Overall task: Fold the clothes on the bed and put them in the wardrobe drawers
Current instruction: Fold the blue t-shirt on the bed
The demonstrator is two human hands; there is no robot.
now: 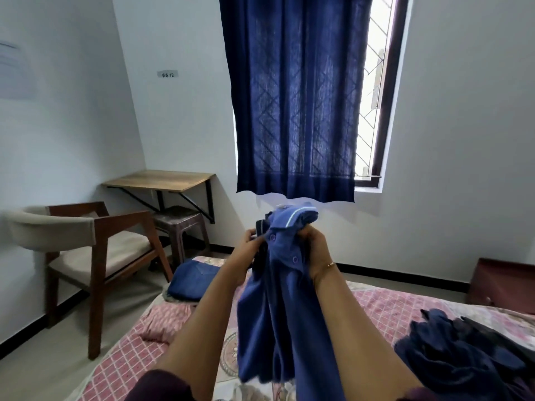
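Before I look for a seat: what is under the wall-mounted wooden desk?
A dark stool stands under the wooden desk, between its black brackets. The wooden armchair in front hides the stool's lower left legs and the floor there.

wooden armchair [86, 256] | wall desk [162, 180] | stool [181, 224] beneath | blue curtain [295, 96]

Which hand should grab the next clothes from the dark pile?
Probably the right hand. The dark pile lies on the bed's right side, nearer that arm. But both hands, left hand too, grip the blue shirt.
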